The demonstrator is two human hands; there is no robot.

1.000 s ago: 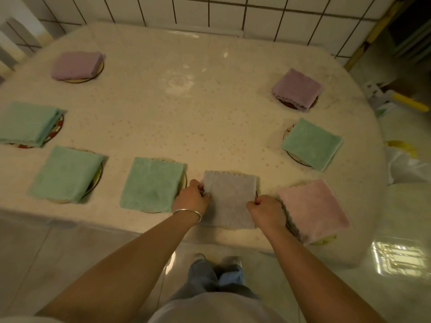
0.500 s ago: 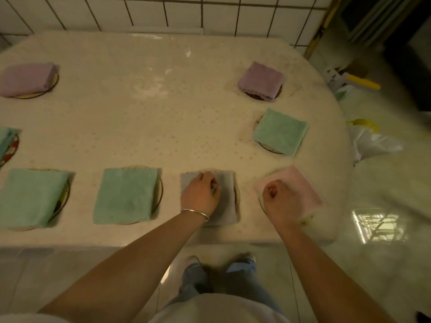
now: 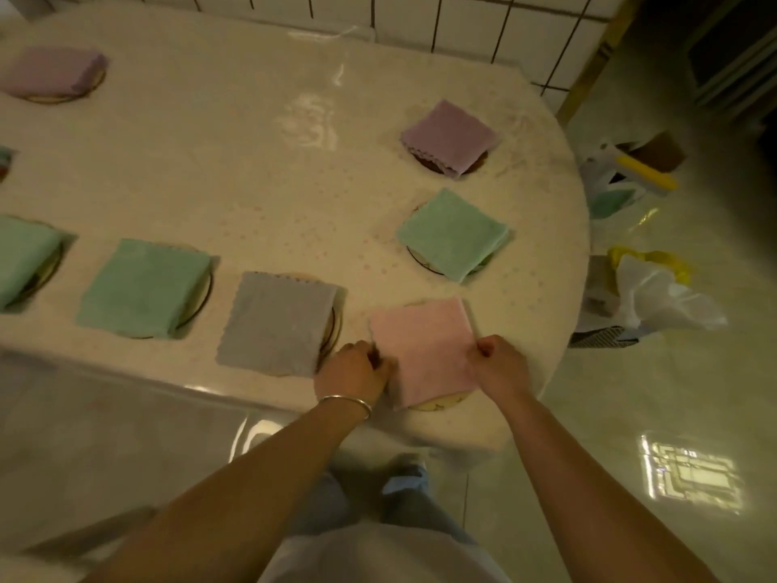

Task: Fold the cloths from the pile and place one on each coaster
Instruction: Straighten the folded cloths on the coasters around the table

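Note:
A folded pink cloth (image 3: 424, 351) lies on a coaster (image 3: 437, 405) at the table's near right edge. My left hand (image 3: 357, 374) pinches its left edge and my right hand (image 3: 498, 363) pinches its right edge. Just left of it a folded grey cloth (image 3: 275, 321) covers another coaster (image 3: 334, 326). Further left lie two green cloths (image 3: 145, 288) (image 3: 23, 258) on coasters. A green cloth (image 3: 454, 233) and a purple cloth (image 3: 450, 136) sit on coasters at the right, and one more purple cloth (image 3: 50, 73) at the far left.
The cream oval table (image 3: 252, 170) stands against a tiled wall (image 3: 462, 27). Plastic bags (image 3: 656, 296) and a yellow-and-brown object (image 3: 647, 170) lie on the shiny floor to the right of the table. My feet (image 3: 403, 477) are below the table edge.
Both hands left the grey cloth and moved right to the pink cloth, now pinching its two sides. The view shifted to the right.

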